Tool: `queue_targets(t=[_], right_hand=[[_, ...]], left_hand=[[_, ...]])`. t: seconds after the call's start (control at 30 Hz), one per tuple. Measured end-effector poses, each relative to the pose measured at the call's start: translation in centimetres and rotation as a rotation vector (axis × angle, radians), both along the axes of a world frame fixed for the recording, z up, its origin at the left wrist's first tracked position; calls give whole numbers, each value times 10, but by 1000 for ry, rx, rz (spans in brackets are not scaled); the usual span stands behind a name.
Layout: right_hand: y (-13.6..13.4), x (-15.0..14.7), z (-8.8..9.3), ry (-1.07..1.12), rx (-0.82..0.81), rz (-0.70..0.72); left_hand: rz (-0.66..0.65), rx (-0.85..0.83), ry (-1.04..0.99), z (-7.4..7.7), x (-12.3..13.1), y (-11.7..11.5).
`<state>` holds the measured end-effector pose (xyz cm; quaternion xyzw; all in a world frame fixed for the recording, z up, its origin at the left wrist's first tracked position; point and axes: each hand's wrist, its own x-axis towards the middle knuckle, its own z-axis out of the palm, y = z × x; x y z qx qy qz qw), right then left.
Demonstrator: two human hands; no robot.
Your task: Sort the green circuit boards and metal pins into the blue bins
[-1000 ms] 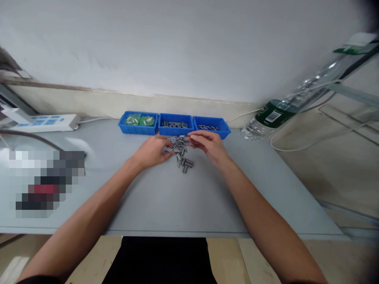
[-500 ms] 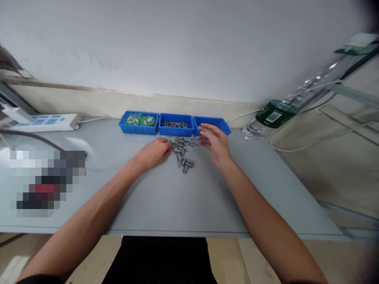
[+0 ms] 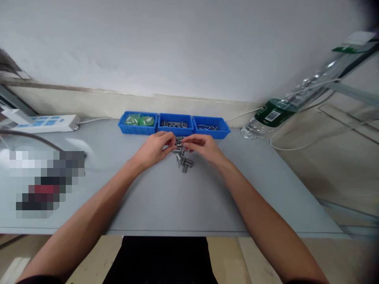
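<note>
A pile of small metal pins and cylinders (image 3: 179, 152) lies on the grey table, with thicker dark cylinders (image 3: 187, 162) at its near side. My left hand (image 3: 156, 149) is at the pile's left edge, thumb and fingers pinched together; what they hold is hidden. From the right, my right hand (image 3: 205, 148) reaches over the pile with its fingertips closed on what looks like a thin metal pin. The two sets of fingertips nearly meet above the pile, covering part of it.
Behind the pile stand three blue bins: the left bin (image 3: 137, 129) holds green packets with pale pieces, the middle bin (image 3: 175, 129) dark cylinders, the right bin (image 3: 211, 134) thin pins. A power strip (image 3: 47, 122) lies left; a plastic bottle (image 3: 272, 114) leans right.
My right hand has moved left and down from the right bin to the pile, uncovering the pins in that bin. My left hand has shifted slightly right, over the pile's edge.
</note>
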<state>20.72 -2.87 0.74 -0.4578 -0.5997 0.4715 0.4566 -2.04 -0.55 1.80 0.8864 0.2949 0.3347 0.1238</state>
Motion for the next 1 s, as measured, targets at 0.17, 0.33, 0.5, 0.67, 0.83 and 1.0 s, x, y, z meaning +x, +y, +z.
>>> queue_targets(t=[0.17,0.33,0.5,0.67,0.83,1.0], right_hand=[[-3,-3,2,58,-31,86],[-2,-2,0,78,-35,53],[2,6,1,106,-49,-111],[7,12,5,234,-43,-430],[8,13,6,252,-32,-480],[6,10,7,273,-51,-440]], left_hand=[[16,42,-30,2,0,-2],[19,52,-36,0,1,-2],[48,31,16,-5,0,1],[-40,-46,182,-10,-2,4],[-90,-75,281,-16,0,3],[-68,-52,340,-16,0,3]])
